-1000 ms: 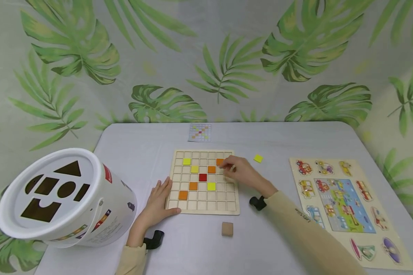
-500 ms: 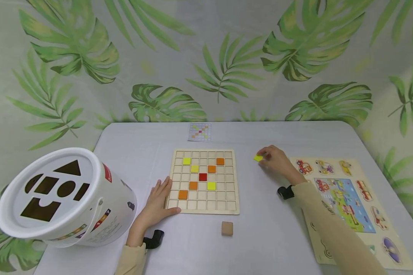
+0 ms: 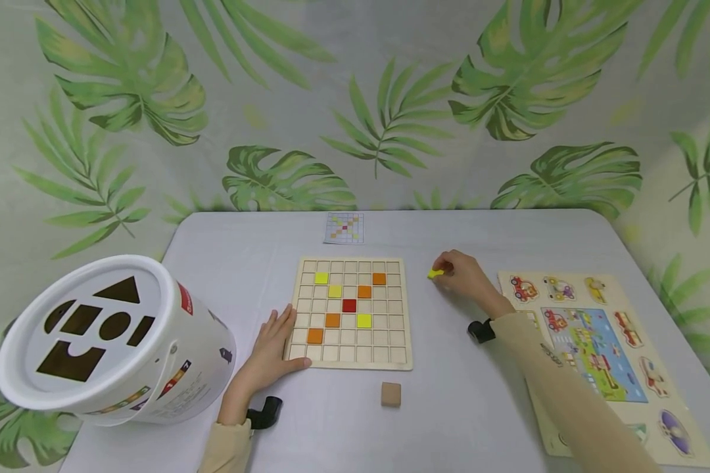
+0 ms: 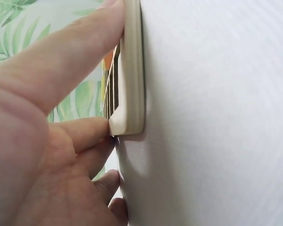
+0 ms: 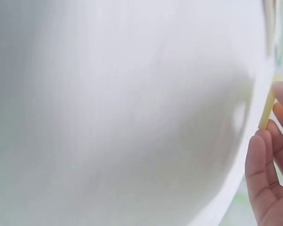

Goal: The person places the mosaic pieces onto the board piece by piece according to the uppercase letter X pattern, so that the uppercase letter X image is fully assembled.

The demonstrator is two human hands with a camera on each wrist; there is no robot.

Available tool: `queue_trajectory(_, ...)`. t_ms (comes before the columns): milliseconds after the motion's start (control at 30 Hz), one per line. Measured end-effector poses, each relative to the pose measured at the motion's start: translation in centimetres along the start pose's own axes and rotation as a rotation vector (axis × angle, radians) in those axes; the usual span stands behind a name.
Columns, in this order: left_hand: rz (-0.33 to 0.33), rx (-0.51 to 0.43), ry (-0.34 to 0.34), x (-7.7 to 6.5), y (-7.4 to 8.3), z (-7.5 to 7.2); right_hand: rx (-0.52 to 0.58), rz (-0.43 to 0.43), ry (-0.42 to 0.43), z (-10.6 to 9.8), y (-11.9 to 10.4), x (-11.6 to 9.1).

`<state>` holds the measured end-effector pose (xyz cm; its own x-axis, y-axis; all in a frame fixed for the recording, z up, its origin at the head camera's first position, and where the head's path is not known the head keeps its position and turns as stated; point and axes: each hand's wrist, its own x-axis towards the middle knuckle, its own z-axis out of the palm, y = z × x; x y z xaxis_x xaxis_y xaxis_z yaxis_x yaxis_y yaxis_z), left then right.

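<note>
My right hand (image 3: 463,276) pinches a yellow square tile (image 3: 435,273) to the right of the wooden grid board (image 3: 384,355). In the right wrist view the tile (image 5: 267,112) shows edge-on between thumb and fingers. My left hand (image 3: 270,348) rests at the board's lower left corner, thumb on the front edge and fingers spread along the left side; the left wrist view shows the thumb (image 4: 61,56) against the frame. On the board lie a red tile (image 3: 349,305) in the middle and several orange and yellow tiles along two diagonals.
A small pattern card (image 3: 344,228) lies behind the board. A wooden cube (image 3: 391,395) sits in front of it. On the left stands a white bucket (image 3: 201,368) with shape holes in its lid; a picture puzzle board (image 3: 621,289) lies on the right, partly under my right forearm.
My right hand has moved from the board's orange tile out to the right, taken hold of the yellow tile there, and shifted it slightly left, tilted. The left hand has stayed put.
</note>
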<state>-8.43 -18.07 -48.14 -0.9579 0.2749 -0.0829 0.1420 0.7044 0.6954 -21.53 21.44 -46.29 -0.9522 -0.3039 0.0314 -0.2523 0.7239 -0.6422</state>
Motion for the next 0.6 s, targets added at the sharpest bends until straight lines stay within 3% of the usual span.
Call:
queue_trajectory(200, -0.006, -0.006, 0.000, -0.1, 0.1, 0.0, 0.066, -0.135, -0.029, 2.1, -3.5, -1.6)
queue_trajectory(433, 0.006, -0.010, 0.004, 0.0, 0.0, 0.0, 0.116, -0.244, -0.192, 4.7, -7.1, -3.5)
queue_trajectory(600, -0.001, -0.007, -0.005, 0.0, -0.1, 0.0, 0.095, -0.327, -0.283, 6.0, -8.1, -4.6)
